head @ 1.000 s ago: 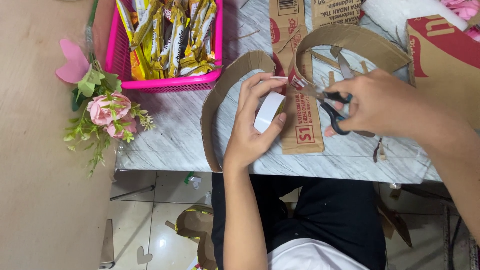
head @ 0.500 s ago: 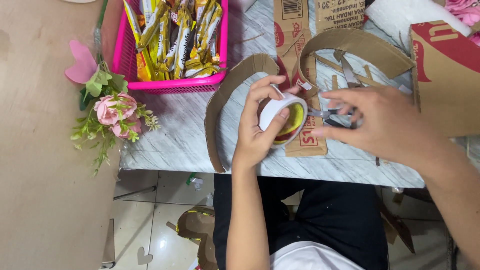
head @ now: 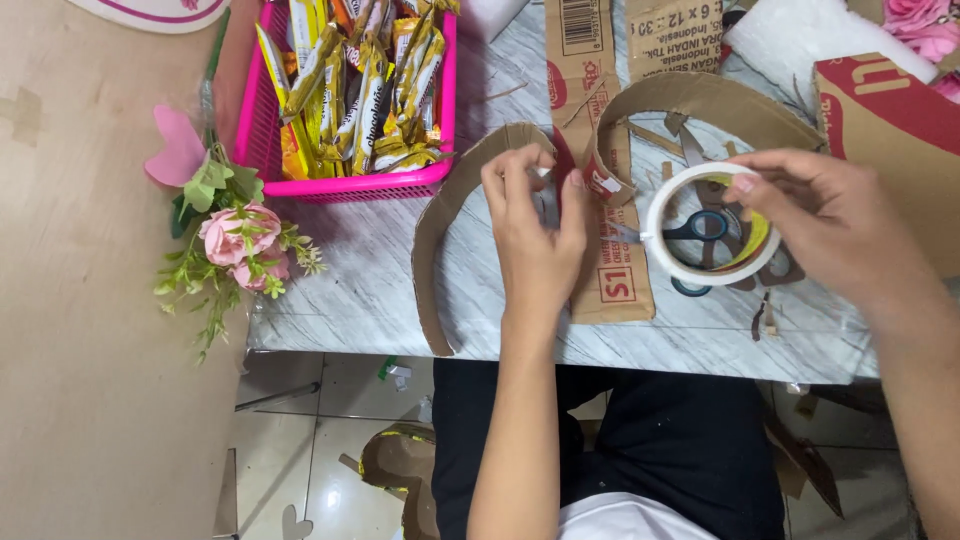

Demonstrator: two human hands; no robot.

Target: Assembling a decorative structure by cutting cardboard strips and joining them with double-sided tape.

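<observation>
Obs., head view, looking down on a marble-patterned table (head: 360, 290).

Tape roll (head: 712, 224): white ring, thin wall, yellowish inner core showing on its right inside edge. It is held tilted above the table, right of centre, so that the blue-handled scissors (head: 700, 228) lying on the table show through its hole. A short free end of tape runs left from the ring toward the other hand.

Right hand (head: 820, 215): comes in from the right edge, forearm low and angled up-left. Fingers closed on the roll's upper right rim, thumb tip on the outer face; grip is firm on the ring.

Left hand (head: 535, 235): forearm rises straight from the lap, back of hand up. Thumb and forefinger pinched together at the fingertips (head: 535, 170) on a small white bit, apparently the tape end, just above the curved cardboard strip (head: 450, 215). Whether the fingertips touch the strip cannot be told.

The two hands are apart, with the folded end of a second cardboard arc (head: 700, 98) between them.

Surroundings: flat printed cardboard piece (head: 615, 280) under the left hand; pink basket (head: 340, 185) of yellow snack packets (head: 360, 80) at upper left; artificial pink roses (head: 235, 240) off the table's left edge.
</observation>
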